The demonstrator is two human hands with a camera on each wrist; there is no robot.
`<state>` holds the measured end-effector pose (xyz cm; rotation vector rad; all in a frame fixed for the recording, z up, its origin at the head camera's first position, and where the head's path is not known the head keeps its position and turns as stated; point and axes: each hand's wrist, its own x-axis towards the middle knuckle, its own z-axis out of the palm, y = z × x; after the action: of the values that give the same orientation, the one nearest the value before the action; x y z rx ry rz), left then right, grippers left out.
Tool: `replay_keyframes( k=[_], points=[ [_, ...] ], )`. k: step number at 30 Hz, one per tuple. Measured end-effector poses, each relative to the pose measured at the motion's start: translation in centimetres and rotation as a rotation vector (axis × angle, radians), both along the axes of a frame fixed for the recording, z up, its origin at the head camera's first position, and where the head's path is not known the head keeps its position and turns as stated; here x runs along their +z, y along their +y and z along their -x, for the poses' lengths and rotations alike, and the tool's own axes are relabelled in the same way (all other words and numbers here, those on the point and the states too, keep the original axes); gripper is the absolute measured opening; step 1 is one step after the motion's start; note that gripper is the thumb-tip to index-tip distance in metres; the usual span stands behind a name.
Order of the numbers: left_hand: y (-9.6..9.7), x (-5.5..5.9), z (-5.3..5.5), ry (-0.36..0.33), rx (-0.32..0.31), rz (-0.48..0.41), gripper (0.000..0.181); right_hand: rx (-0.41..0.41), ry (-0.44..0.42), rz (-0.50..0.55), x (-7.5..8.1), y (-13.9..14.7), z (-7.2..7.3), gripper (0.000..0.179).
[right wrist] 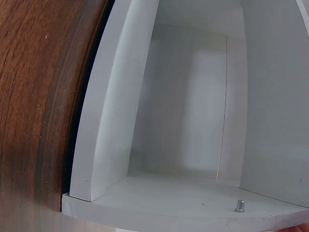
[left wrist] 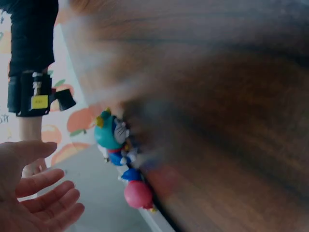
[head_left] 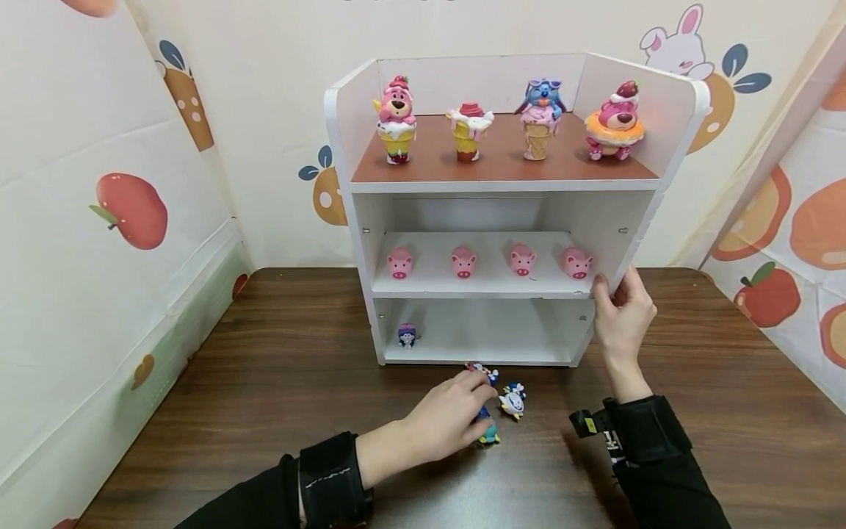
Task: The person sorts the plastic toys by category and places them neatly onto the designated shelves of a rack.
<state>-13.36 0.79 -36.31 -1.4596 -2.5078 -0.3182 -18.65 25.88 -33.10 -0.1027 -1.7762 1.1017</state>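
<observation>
My left hand point(head_left: 449, 411) reaches over several small figurines on the table before the shelf unit. In the left wrist view its fingers are loosely spread, apart from a teal-and-blue figurine point(left wrist: 110, 135) and a pink one point(left wrist: 137, 193). Beside the fingertips lies a white-and-blue figurine point(head_left: 512, 401); another teal figurine point(head_left: 489, 433) is partly hidden under the hand. My right hand point(head_left: 623, 316) grips the right side panel of the white shelf unit point(head_left: 476, 186), thumb at the front. A small purple-haired figurine point(head_left: 407, 336) stands at the left of the bottom shelf.
Pink pig heads point(head_left: 463, 261) line the middle shelf in a row. On the brown top shelf stand ice-cream-themed figures, including a blue one point(head_left: 540, 117) on a cone. Printed sheets point(head_left: 132, 213) surround the wooden table point(head_left: 291, 367). A metal peg point(right wrist: 240, 206) projects inside the unit.
</observation>
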Motion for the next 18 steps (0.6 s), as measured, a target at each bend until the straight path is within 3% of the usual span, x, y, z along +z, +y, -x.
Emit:
replay_keyframes(
  k=[8,18],
  points=[
    [0.4,-1.0,-0.5,-0.002,-0.049,0.084,0.027,0.005,0.001,-0.002,0.0,0.0,-0.1,0.03],
    [0.7,-2.4,-0.7,0.195,-0.084,0.193,0.026,0.011,-0.001,0.0,0.0,0.0,-0.2,0.03]
  ],
)
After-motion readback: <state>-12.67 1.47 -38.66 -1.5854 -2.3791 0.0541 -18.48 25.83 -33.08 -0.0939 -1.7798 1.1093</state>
